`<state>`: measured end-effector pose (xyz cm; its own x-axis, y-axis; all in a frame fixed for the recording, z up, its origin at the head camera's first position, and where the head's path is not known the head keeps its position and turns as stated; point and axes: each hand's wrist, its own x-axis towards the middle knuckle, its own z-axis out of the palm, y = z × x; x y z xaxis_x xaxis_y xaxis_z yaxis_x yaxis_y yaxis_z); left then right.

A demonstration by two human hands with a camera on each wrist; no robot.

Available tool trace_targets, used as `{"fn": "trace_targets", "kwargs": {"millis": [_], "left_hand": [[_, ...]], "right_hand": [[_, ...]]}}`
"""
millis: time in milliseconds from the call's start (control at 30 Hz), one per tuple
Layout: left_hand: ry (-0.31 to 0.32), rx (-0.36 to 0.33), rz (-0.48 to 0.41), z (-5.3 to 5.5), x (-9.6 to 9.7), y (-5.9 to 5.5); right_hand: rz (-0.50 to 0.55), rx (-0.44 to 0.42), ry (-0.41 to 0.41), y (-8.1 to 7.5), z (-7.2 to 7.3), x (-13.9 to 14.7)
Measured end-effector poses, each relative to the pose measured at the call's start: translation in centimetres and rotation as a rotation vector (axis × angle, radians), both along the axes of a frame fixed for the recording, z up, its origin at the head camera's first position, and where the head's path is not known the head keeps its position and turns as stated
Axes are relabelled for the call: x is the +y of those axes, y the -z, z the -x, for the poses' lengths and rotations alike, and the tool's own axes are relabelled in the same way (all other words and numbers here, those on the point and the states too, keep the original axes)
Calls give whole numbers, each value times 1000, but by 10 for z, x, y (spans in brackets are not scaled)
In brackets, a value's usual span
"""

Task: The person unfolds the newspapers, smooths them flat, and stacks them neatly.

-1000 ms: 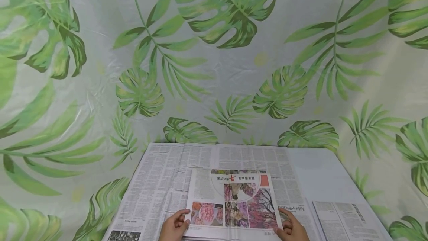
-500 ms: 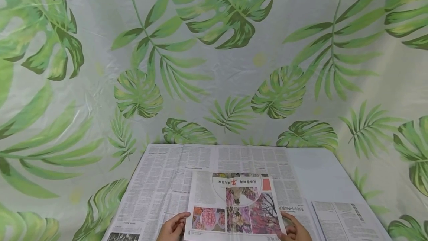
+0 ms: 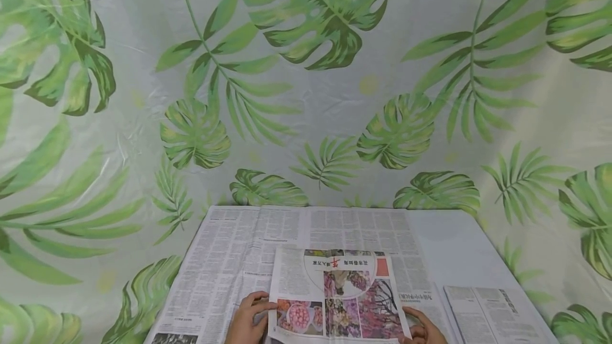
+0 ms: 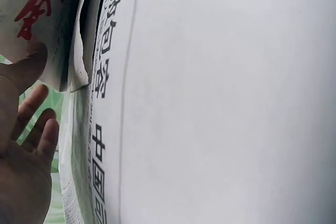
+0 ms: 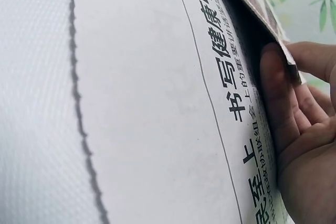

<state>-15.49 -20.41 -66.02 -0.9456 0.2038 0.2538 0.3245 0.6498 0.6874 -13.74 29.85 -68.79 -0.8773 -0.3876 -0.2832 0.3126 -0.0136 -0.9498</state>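
Note:
A folded newspaper with coloured flower photos is held near the front of the table, in the head view. At its left edge my left hand grips the near corner. In the left wrist view the thumb of this left hand lies against a page with red characters, its other fingers spread apart beyond the edge. On the opposite side, my right hand holds the right edge. The right wrist view shows this right hand pinching the lifted paper edge between thumb and fingers.
Spread newspaper sheets cover much of the white table. A smaller folded newspaper lies on the right. Behind hangs a leaf-patterned curtain.
Both hands have drawn the folded newspaper slightly towards me. The near edge now bows, and the left fingers have shifted on their side. The view has drifted slightly.

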Motion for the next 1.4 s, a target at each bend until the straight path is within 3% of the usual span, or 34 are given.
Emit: {"fn": "trace_targets", "kwargs": {"millis": [200, 300, 400, 700, 867, 1067, 1267, 1400], "left_hand": [[-58, 171, -15, 0, 5, 6], [-65, 272, -80, 1, 7, 9], [-78, 310, -149, 1, 9, 11], [-119, 258, -193, 0, 11, 6], [-147, 217, -199, 0, 11, 3], [-164, 186, -232, 0, 13, 1], [-192, 178, -285, 0, 15, -1], [-214, 170, -304, 0, 15, -3]], "right_hand": [[-125, -24, 86, -1, -2, -4], [-136, 29, 84, 1, -2, -3], [-147, 87, 86, 2, -1, -2], [-404, 208, 229, -9, -3, -17], [-534, 407, 335, -12, 1, -28], [-560, 522, 285, -14, 7, -33], [-482, 485, 177, -15, 10, -33], [-494, 490, 222, -15, 13, -40]]}}
